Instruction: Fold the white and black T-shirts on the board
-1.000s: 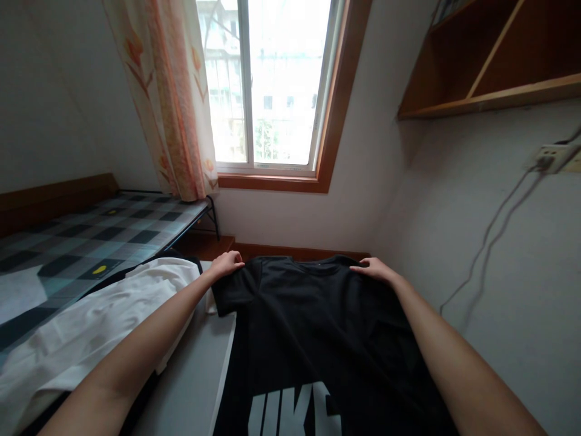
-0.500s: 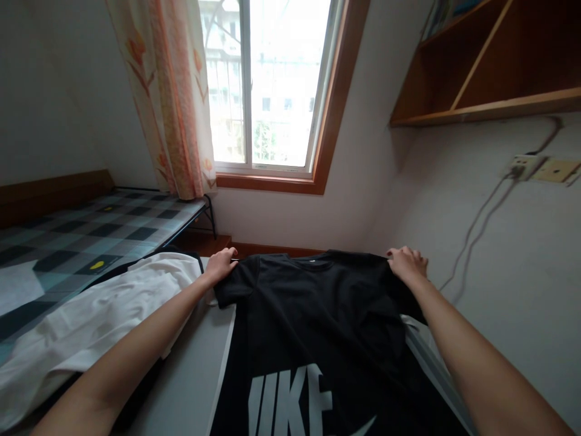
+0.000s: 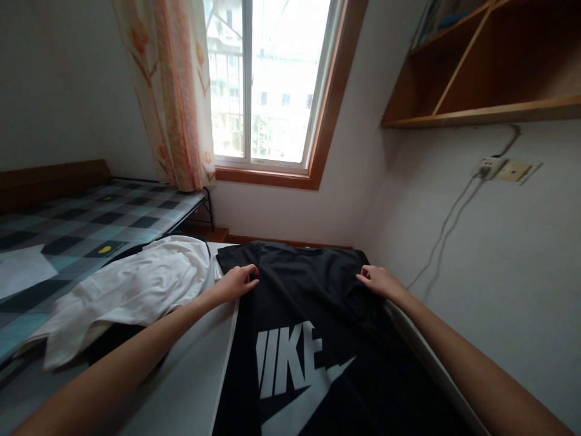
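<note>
A black T-shirt point(image 3: 308, 284) with large grey lettering and a swoosh lies spread over a white tabletop point(image 3: 200, 345), its collar at the far edge. My left hand point(image 3: 238, 281) is at the shirt's left side, below the sleeve. Its fingers are curled, with a gap between thumb and forefinger. Opposite it, my right hand point(image 3: 379, 281) is by the right shoulder, thumb and forefinger slightly apart. No pinched or lifted cloth shows at either hand. Left of the shirt, a crumpled white garment point(image 3: 149, 278) with dark parts lies in a heap.
A bed with a checked cover point(image 3: 131, 209) stands at the left, a white sheet point(image 3: 22, 269) on it. Ahead are a window point(image 3: 281, 91) and a flowered curtain point(image 3: 177, 97). A wooden shelf point(image 3: 481, 112) and a socket with a cord point(image 3: 490, 168) are on the right wall.
Both hands have left the sleeve ends and come inward and nearer to me. The shirt's sleeves and shoulders now lie lower, and more of the print shows.
</note>
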Demonstrator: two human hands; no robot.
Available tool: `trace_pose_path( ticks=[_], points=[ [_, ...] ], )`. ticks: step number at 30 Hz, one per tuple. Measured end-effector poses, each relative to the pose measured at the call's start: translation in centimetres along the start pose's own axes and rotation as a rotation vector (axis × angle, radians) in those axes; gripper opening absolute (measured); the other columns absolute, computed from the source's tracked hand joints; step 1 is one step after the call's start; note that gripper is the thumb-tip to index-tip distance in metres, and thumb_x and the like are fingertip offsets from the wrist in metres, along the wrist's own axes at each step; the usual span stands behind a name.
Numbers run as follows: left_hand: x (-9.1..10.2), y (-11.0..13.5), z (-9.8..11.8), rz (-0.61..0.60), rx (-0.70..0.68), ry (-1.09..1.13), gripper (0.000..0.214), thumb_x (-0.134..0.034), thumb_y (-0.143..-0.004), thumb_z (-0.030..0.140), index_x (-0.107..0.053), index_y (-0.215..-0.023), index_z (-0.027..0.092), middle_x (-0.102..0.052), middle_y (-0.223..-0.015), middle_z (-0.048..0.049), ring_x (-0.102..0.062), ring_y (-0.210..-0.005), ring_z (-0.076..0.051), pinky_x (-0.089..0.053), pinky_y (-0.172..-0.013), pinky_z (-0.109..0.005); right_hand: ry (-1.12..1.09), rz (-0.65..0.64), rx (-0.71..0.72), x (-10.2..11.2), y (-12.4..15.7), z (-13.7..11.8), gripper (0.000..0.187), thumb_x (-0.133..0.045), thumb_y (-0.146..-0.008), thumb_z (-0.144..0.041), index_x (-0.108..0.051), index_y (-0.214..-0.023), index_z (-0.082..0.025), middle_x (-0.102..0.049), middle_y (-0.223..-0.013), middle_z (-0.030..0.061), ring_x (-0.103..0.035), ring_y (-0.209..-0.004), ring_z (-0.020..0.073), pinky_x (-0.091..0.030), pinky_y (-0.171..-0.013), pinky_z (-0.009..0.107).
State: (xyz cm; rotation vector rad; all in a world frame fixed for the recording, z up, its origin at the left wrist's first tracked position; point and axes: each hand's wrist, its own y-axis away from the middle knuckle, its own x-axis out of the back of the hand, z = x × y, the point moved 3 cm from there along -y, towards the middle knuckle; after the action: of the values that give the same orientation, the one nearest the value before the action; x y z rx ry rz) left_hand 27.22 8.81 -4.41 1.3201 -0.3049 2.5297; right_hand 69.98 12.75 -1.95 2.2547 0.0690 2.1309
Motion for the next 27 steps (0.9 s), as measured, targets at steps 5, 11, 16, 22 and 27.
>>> trace_pose_path(
  ticks=[5,11,16,22,27],
  points=[
    [-1.1,2.2,0.4,-0.078,0.166,0.371,0.044,-0.067,-0.074,0.041,-0.062,-0.111,0.018,-0.066,-0.08,-0.0014,-0.063,-0.078,-0.018,-0.047,-0.067,-0.025,0.019,-0.104,-0.016,-1.1,5.3,-0.2,0.03,-0.055,-0.086,-0.048,-0.061,-0.077,-0.02,-0.069,-0.083,0.0075,-0.065,-0.077,0.0218,-0.04,-0.062,0.028],
    [-1.6,4.8,2.2,-0.209,0.315,1.0,0.052,-0.076,-0.068,0.038,-0.06,-0.114,0.02,-0.06,-0.09,-0.0011,-0.061,-0.076,-0.012,-0.053,-0.079,-0.032,-0.003,-0.19,-0.131,-1.3,11.8,0.9,0.031,-0.061,-0.079,-0.051,-0.057,-0.078,-0.02,-0.067,-0.079,0.0085,-0.066,-0.071,0.0248,-0.043,-0.058,0.031],
    [-3.1,7.4,4.8,-0.485,0.285,0.999,0.047,-0.08,-0.065,0.04,-0.066,-0.104,0.019,-0.061,-0.09,-0.0012,-0.061,-0.073,-0.011,-0.055,-0.069,-0.029,0.014,-0.132,-0.082,-2.1,15.3,0.6,0.031,-0.06,-0.078,-0.053,-0.056,-0.076,-0.022,-0.068,-0.085,0.0093,-0.065,-0.082,0.0276,-0.045,-0.065,0.033],
    [-5.7,10.4,7.2,-0.548,0.167,0.844,0.045,-0.084,-0.06,0.034,-0.072,-0.1,0.018,-0.059,-0.076,0.0017,-0.054,-0.062,-0.007,-0.047,-0.052,-0.017,0.107,-0.062,-0.143,-2.0,17.0,0.0,0.015,-0.049,-0.083,-0.025,-0.062,-0.088,-0.019,-0.068,-0.099,0.0133,-0.066,-0.091,0.0275,-0.045,-0.072,0.034],
    [-3.9,12.5,6.7,-0.472,0.137,1.03,0.038,-0.08,-0.066,0.034,-0.074,-0.099,0.016,-0.063,-0.077,-0.001,-0.056,-0.062,-0.008,-0.049,-0.058,-0.019,-0.389,0.102,-0.411,-0.1,17.6,3.9,0.03,-0.039,-0.09,-0.032,-0.06,-0.102,-0.015,-0.067,-0.076,0.0096,-0.066,-0.071,0.0222,-0.049,-0.06,0.03]
  ],
)
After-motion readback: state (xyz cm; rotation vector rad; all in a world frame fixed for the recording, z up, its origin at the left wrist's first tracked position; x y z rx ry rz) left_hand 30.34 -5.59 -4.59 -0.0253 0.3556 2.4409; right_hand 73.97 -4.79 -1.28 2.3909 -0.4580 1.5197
